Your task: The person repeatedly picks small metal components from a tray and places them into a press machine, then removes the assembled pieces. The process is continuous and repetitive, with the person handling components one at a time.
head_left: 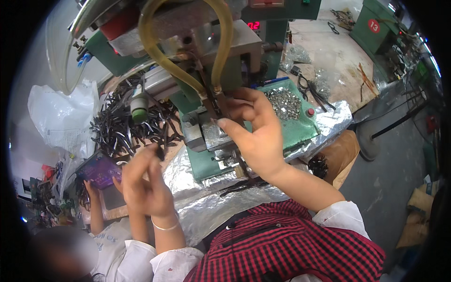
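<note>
Dark metal at mid-frame: the right hand [256, 138] curls its fingers just right of the tip [213, 108] of a press [245, 37].
Thumb and forefinger stand slightly apart; whether they pinch a small part cannot be told. The tip's long axis runs steeply, upper left to lower right. Farther off, lower left, the left hand [149, 188] bends its fingers, grip unclear, below black strips [117, 124]; bright bits [284, 103] lie right of centre.
</note>
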{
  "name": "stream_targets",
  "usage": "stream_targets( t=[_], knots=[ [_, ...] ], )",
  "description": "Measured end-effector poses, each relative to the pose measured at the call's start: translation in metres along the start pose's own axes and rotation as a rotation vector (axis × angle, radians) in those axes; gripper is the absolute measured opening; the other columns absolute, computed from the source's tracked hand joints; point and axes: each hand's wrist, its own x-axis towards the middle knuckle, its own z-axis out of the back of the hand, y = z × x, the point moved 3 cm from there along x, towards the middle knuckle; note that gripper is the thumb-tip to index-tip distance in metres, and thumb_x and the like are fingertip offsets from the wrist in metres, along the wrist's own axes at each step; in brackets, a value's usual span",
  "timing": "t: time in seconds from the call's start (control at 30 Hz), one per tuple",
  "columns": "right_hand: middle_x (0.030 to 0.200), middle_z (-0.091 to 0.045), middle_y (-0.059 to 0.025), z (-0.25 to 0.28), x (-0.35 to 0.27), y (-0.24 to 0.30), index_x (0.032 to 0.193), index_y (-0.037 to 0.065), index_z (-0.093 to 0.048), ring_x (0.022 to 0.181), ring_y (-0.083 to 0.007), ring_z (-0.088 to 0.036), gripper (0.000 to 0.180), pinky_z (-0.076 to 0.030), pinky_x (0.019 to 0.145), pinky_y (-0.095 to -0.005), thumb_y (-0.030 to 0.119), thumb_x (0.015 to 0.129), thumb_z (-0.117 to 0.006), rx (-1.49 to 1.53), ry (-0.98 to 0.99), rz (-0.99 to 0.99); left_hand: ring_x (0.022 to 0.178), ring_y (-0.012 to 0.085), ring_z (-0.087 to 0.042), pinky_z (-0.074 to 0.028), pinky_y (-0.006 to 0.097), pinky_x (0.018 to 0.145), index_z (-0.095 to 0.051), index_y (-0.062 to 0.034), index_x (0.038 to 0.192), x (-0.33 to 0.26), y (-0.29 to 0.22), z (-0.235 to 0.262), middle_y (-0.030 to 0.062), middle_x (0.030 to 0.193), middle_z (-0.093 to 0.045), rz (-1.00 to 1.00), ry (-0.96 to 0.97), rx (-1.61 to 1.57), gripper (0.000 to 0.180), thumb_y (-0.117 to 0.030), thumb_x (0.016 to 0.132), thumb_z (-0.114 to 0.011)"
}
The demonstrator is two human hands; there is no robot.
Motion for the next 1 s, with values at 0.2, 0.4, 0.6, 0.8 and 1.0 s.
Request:
stream_targets(
  t=[0.2, 0.4, 0.6, 0.8, 1.0],
  knots=[
    [0.123, -0.070, -0.0168, 0.026, -0.015, 0.029, 0.135, -0.002, -0.057, 0.114, -0.0254, -0.068, 0.048, -0.052, 0.100, -0.0376, 0.000, 0.089, -0.066, -0.411, 0.146, 0.079, 0.063, 0.0125, -0.061, -0.043, 0.023, 0.053, -0.074, -0.0073, 0.094, -0.010, -0.062, -0.038, 0.0137, 0.103, -0.076, -0.512, 0.507, 0.101, 0.020, -0.014, 0.079, -0.085],
    [0.118, -0.073, -0.0141, 0.141, -0.014, -0.035, 0.124, -0.001, -0.067, 0.112, -0.0213, -0.069, 0.032, -0.051, 0.099, -0.0335, 0.003, 0.093, -0.061, -0.866, 0.008, -0.087, 0.054, 0.0078, -0.051, -0.036, 0.022, 0.047, -0.073, -0.0101, 0.090, -0.017, -0.046, -0.069, 0.0102, 0.099, -0.075, -0.646, 0.416, 0.022, 0.020, -0.017, 0.077, -0.087],
    [0.111, -0.074, -0.0117, 0.166, 0.001, -0.024, 0.117, 0.000, -0.069, 0.109, -0.0204, -0.068, 0.025, -0.049, 0.100, -0.0331, 0.005, 0.093, -0.063, -0.705, -0.254, 0.109, 0.052, 0.0077, -0.051, -0.034, 0.022, 0.046, -0.073, -0.0108, 0.090, -0.028, -0.042, -0.071, 0.0118, 0.099, -0.075, -0.616, 0.374, -0.009, 0.024, -0.021, 0.075, -0.089],
    [0.098, -0.067, -0.0137, 0.153, -0.019, -0.031, 0.096, 0.004, -0.073, 0.101, -0.0332, -0.063, 0.015, -0.049, 0.093, -0.0420, 0.010, 0.082, -0.074, -1.183, -0.021, 0.034, 0.054, 0.0088, -0.054, -0.036, 0.023, 0.046, -0.074, -0.0098, 0.091, -0.025, -0.041, -0.070, 0.0118, 0.099, -0.076, -0.607, 0.408, 0.020, 0.022, -0.021, 0.077, -0.087],
    [0.093, -0.064, -0.0134, 0.128, -0.020, -0.044, 0.084, 0.005, -0.070, 0.097, -0.0364, -0.061, 0.011, -0.049, 0.087, -0.0468, 0.013, 0.078, -0.076, -1.339, -0.028, 0.149, 0.063, 0.0160, -0.065, -0.047, 0.027, 0.052, -0.075, -0.0053, 0.104, -0.035, -0.052, -0.057, 0.0150, 0.111, -0.076, -0.368, 0.465, -0.017, 0.033, -0.005, 0.072, -0.084]
  ],
)
